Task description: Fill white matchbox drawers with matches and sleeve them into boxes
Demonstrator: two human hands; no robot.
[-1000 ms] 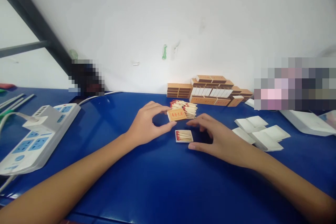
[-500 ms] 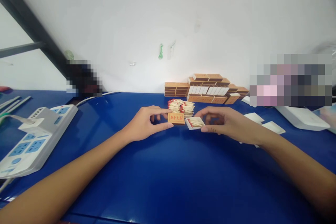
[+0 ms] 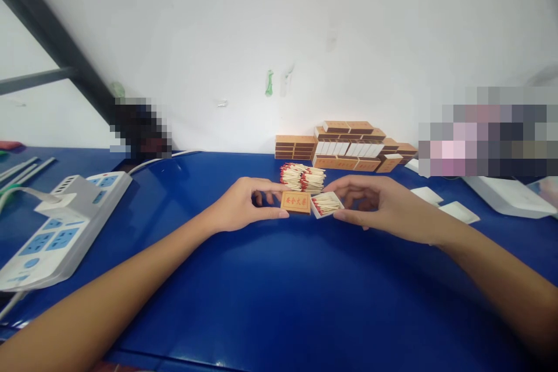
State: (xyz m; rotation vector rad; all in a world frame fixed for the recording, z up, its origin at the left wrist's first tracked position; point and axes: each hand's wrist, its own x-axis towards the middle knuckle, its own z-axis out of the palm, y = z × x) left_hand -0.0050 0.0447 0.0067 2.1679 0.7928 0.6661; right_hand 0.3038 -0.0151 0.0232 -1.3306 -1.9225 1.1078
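Note:
Between thumb and fingers, my left hand (image 3: 244, 204) grips a matchbox sleeve (image 3: 296, 202), its orange printed face turned up toward me. My right hand (image 3: 370, 203) pinches the white matchbox tray (image 3: 323, 214) by its right end. Red-tipped matches (image 3: 328, 204) lie inside that tray. Sleeve and tray are side by side, with the tray's left end close to the sleeve's right end; whether they touch I cannot tell. Just behind them on the blue table sits a pile of loose matches (image 3: 303, 176).
Stacked matchboxes (image 3: 349, 145) stand against the wall at the back. White empty trays (image 3: 460, 213) lie beyond my right forearm, near a white device (image 3: 508, 197). A power strip (image 3: 65, 232) with a plugged-in adapter and cable occupies the left of the blue table (image 3: 279, 302).
The sleeve and tray have come slightly closer together and tipped so their upper faces show more. More of the matches in the tray is visible. The view has shifted slightly.

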